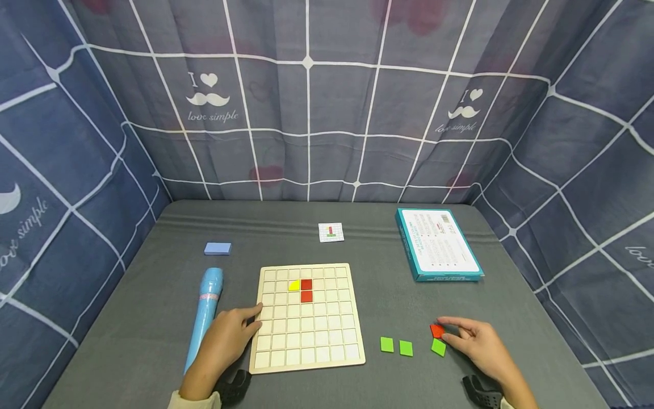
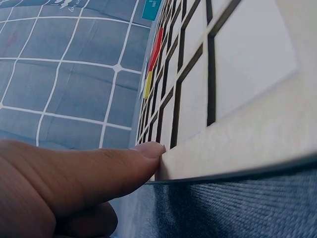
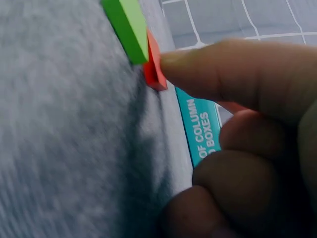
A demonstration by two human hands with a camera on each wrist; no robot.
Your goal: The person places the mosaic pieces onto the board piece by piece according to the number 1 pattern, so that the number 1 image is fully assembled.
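A square wooden grid board (image 1: 307,369) lies on the table; a yellow tile (image 1: 294,285) and two red tiles (image 1: 306,296) sit in its upper squares. My left hand (image 1: 225,339) touches the board's left edge with thumb and index finger, and in the left wrist view the thumb (image 2: 114,166) rests on the rim. My right hand (image 1: 477,345) pinches a loose red tile (image 1: 436,331) at the right, its thumb against the tile in the right wrist view. A green tile (image 1: 438,347) lies right beside that red one. Two more green tiles (image 1: 386,345) lie nearer the board.
A light blue cylindrical case (image 1: 206,301) lies left of the board, with a small blue block (image 1: 217,249) behind it. A small pattern card (image 1: 331,232) lies beyond the board. At the back right is a teal-edged box (image 1: 439,244). Grid-patterned curtains (image 1: 332,153) surround the table.
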